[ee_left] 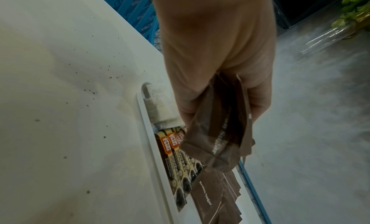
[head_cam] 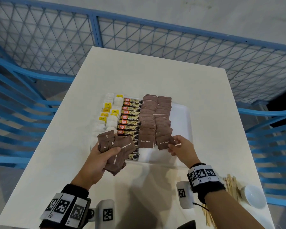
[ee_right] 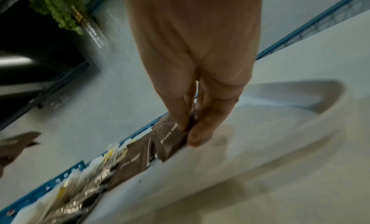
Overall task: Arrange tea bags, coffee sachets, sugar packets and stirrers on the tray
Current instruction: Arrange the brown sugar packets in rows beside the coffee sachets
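Dim even light; wrist views motion-blurred; head view edges bowed.

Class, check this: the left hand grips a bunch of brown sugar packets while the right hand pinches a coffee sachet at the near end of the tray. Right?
Not quite. The right hand pinches a brown sugar packet, not a coffee sachet, as the head view shows. The left hand does grip a bunch of brown sugar packets.

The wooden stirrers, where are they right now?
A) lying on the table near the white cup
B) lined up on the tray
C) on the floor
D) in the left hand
A: the wooden stirrers lie on the table beside the white cup, off the tray.
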`<act>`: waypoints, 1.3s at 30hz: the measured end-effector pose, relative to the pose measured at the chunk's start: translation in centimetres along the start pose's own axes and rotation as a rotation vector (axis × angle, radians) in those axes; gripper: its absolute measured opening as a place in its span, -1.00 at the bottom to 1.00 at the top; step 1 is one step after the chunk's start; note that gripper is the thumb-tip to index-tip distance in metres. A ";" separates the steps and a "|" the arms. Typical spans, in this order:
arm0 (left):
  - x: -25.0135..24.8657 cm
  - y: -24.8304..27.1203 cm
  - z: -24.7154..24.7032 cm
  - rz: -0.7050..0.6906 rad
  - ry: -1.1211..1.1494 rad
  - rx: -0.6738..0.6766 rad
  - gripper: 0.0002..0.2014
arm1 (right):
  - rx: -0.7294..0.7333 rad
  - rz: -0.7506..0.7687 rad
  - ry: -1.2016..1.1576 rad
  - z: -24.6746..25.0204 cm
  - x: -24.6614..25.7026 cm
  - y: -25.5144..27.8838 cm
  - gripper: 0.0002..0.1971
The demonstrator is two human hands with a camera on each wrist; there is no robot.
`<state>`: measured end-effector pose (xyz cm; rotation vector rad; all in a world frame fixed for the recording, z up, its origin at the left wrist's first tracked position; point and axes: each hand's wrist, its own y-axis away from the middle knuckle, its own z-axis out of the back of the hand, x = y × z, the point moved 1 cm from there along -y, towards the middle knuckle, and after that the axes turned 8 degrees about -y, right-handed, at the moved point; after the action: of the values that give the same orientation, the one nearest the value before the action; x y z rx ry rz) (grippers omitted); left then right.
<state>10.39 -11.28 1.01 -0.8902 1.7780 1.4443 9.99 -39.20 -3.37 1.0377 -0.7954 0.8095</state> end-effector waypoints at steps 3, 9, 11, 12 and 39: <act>-0.2 0.0 -0.2 -0.010 -0.007 0.002 -0.69 | -0.073 0.056 0.246 -0.2 0.0 -0.2 -0.85; -0.5 0.0 -0.8 -0.009 -0.010 0.013 -0.69 | -0.103 0.042 0.280 -1.0 0.1 -0.4 -0.86; -0.5 0.0 -1.0 -0.006 -0.019 0.011 -0.69 | -0.113 0.043 0.282 -1.2 0.2 -0.5 -0.85; -0.5 0.0 -1.0 -0.003 -0.021 0.011 -0.68 | -0.121 0.051 0.289 -1.3 0.1 -0.5 -0.83; 0.0 0.2 -1.2 0.044 -0.055 0.005 -0.68 | 0.262 -0.025 -0.697 -5.2 6.3 4.0 -0.92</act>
<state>10.14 -12.47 1.25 -0.8063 1.7699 1.4770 10.37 -31.97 2.15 1.5979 -1.2800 0.5303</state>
